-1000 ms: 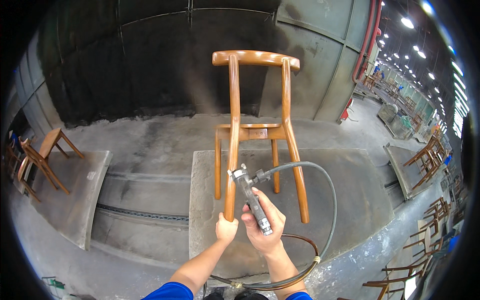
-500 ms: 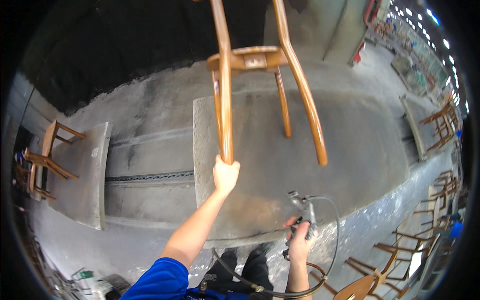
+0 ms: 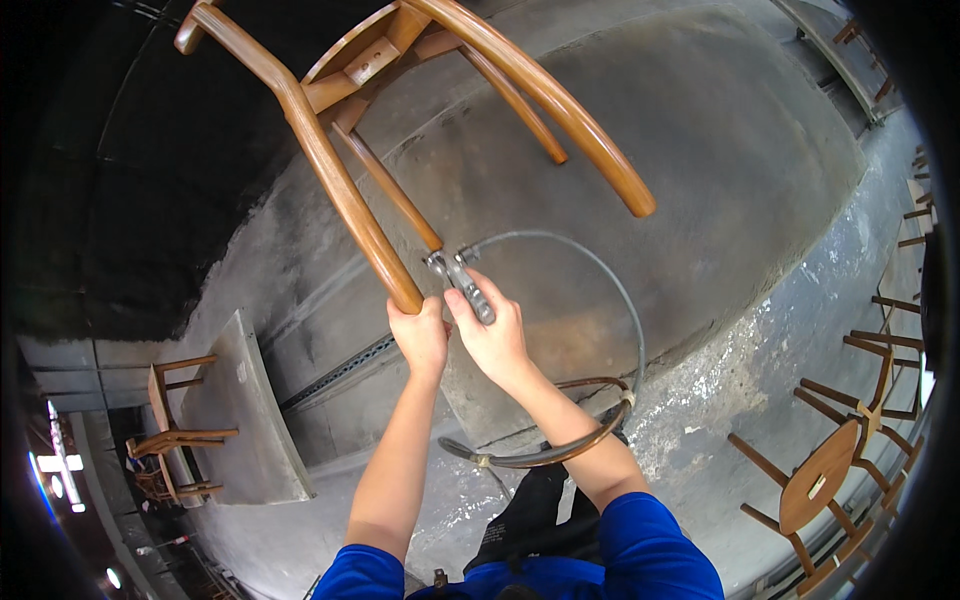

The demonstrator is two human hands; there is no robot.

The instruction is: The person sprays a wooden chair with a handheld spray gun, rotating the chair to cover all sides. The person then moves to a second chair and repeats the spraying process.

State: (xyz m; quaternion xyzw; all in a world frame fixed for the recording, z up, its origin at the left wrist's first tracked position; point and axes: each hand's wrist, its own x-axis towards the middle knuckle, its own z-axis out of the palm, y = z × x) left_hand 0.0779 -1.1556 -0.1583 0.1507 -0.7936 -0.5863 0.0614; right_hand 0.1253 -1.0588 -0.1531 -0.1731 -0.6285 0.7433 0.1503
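Observation:
A brown wooden chair (image 3: 350,200) is held out in front of me, legs pointing toward me and tilted. My left hand (image 3: 422,338) is closed round the end of its near left leg. Just right of it, my right hand (image 3: 495,335) grips a metal spray gun (image 3: 478,290). The gun's head is close to the tip of another chair leg (image 3: 400,200); whether they touch I cannot tell. From the gun a grey hose (image 3: 615,275) loops right, then back across my right forearm. The chair's upper part runs out of the picture.
A large grey slab (image 3: 700,150) lies below the chair. Another slab (image 3: 240,420) at the left bears more wooden chairs (image 3: 180,440). On the right stand several chairs, one with a round wooden seat (image 3: 818,480). A dark wall (image 3: 120,200) rises far left.
The spray gun has come up and left, close to my left hand. The chair has tilted and shifted left in view. My whole view has turned.

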